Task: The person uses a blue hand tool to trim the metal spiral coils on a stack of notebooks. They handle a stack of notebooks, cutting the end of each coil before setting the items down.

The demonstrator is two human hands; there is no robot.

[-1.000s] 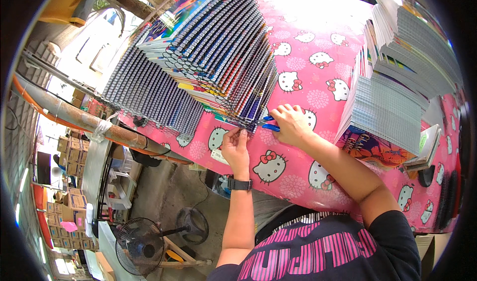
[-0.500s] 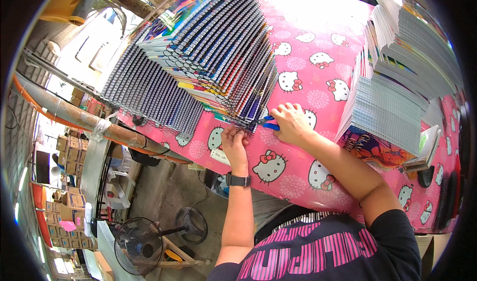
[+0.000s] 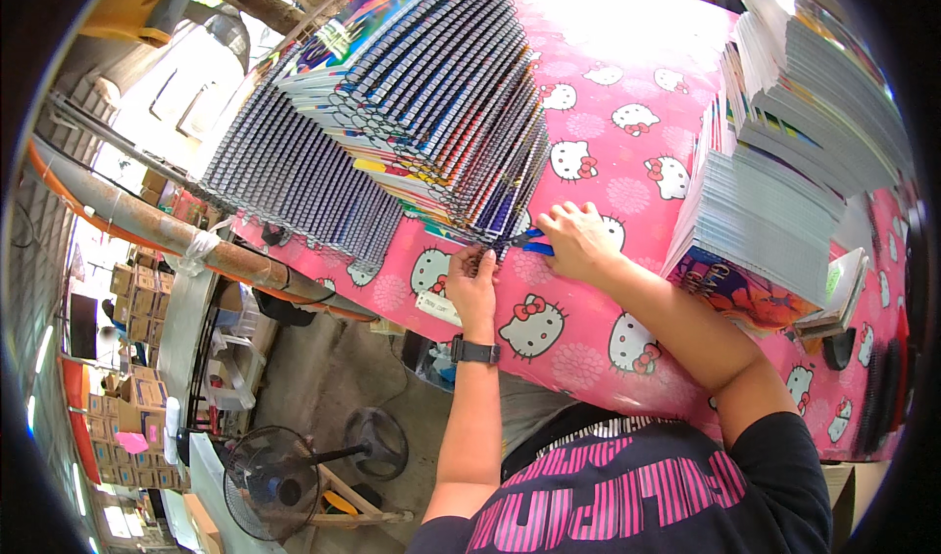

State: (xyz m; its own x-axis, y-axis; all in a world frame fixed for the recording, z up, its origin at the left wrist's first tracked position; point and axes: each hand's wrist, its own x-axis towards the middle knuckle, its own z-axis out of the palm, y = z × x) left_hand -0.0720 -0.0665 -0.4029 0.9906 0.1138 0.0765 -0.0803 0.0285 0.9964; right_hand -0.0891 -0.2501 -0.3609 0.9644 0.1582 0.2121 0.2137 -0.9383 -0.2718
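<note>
step: working wire binding at front notebook of fanned stack | left hand pinching its edge | right hand closed on blue tool | next: steady grip, tool lined up on coil | pink surface

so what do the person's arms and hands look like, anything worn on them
Both forearms are bare. The left hand has a black watch on its wrist. The right hand shows no ring, band or glove. A short black sleeve covers the right upper arm, part of a black shirt with pink stripes.
</note>
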